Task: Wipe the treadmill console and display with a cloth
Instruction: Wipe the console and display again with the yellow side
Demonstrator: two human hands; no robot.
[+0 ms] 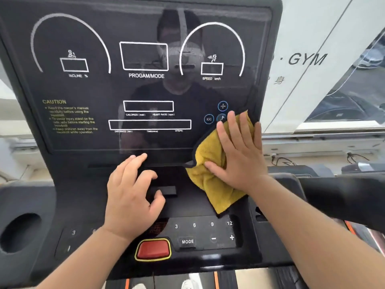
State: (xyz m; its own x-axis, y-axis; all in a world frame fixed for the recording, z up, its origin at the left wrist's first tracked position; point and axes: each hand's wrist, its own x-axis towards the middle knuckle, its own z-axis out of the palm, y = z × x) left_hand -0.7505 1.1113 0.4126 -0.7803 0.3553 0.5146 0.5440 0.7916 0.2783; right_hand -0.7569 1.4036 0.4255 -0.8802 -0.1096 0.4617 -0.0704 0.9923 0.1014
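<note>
The treadmill console fills the view, with its glossy black display printed with white gauges and boxes. A yellow cloth with a dark edge lies against the display's lower right corner and hangs down over the ledge below. My right hand presses flat on the cloth with straight, spread fingers. My left hand rests on the console ledge under the display, its fingertips touching the display's bottom edge and its fingers loosely bent, holding nothing.
A red stop button with a yellow border sits at the console's front. Beside it are the MODE key and number keys. A round cup holder is at the left. A black handrail runs off to the right.
</note>
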